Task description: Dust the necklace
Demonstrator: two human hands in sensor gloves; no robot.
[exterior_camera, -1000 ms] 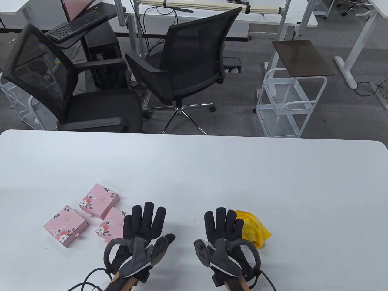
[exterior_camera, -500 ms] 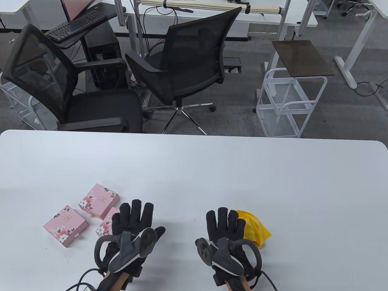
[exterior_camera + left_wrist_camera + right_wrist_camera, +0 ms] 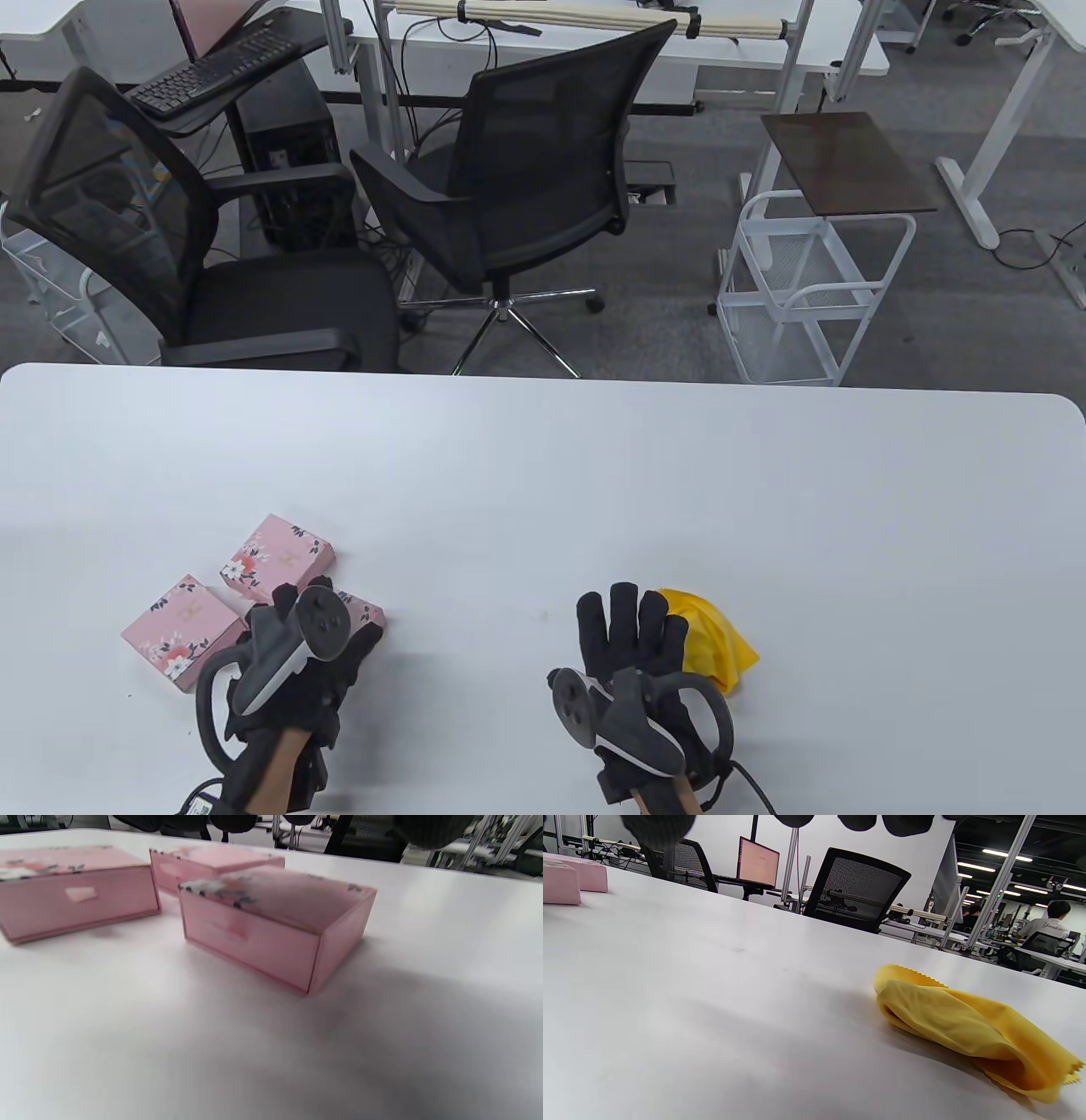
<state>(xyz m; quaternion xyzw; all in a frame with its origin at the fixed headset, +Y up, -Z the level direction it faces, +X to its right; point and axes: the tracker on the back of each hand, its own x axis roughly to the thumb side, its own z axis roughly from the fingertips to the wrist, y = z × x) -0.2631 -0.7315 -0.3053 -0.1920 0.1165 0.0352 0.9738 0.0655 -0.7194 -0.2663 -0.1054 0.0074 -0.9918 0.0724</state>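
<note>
Three closed pink floral boxes lie at the near left of the table: one at the back (image 3: 284, 552), one on the left (image 3: 182, 628), and a nearest one (image 3: 366, 611) that is mostly hidden under my left hand (image 3: 348, 645). In the left wrist view this nearest box (image 3: 275, 925) sits just below my fingertips (image 3: 428, 832), which hold nothing. My right hand (image 3: 632, 624) lies flat with its fingers straight, beside a crumpled yellow cloth (image 3: 713, 637). The cloth (image 3: 967, 1027) lies untouched. No necklace is visible.
Bare white table (image 3: 594, 475) stretches beyond both hands. Two black office chairs (image 3: 526, 187) stand past the far edge, with a white wire cart (image 3: 806, 289) to the right. People sit at desks (image 3: 1048, 929) in the background.
My left hand has swung left and turned over the nearest pink box, covering most of it. The right hand and the cloth have stayed in place.
</note>
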